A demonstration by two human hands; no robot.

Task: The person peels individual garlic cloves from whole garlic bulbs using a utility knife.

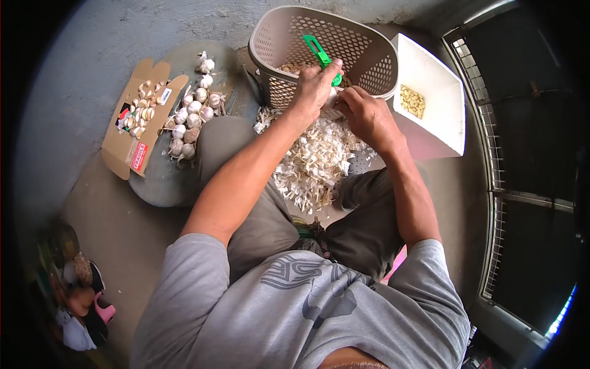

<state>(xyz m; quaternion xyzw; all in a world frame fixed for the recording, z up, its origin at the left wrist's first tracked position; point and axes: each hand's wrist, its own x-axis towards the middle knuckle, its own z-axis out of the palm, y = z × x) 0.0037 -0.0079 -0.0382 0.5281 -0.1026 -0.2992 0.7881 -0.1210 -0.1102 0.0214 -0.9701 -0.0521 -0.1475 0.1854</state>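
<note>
My left hand [315, 88] is closed around a green plastic tool [316, 50] with a long slot, like a cutter or peeler; its blade does not show. Against its fingers, my right hand [367, 115] is closed in a pinch. A small pale piece shows between the hands, too hidden to name surely. Both hands are over the near rim of a beige perforated basket [282, 93], which has garlic cloves [295, 67] in the bottom. Below them lies a heap of dry garlic skins [318, 161].
On the left, a round grey surface [161, 192] bears whole garlic bulbs [193, 107] and a cardboard box [117, 150] with loose cloves [144, 114]. A white foam box [437, 80] holding peeled cloves [412, 102] stands right, near a mesh-and-metal frame [491, 154].
</note>
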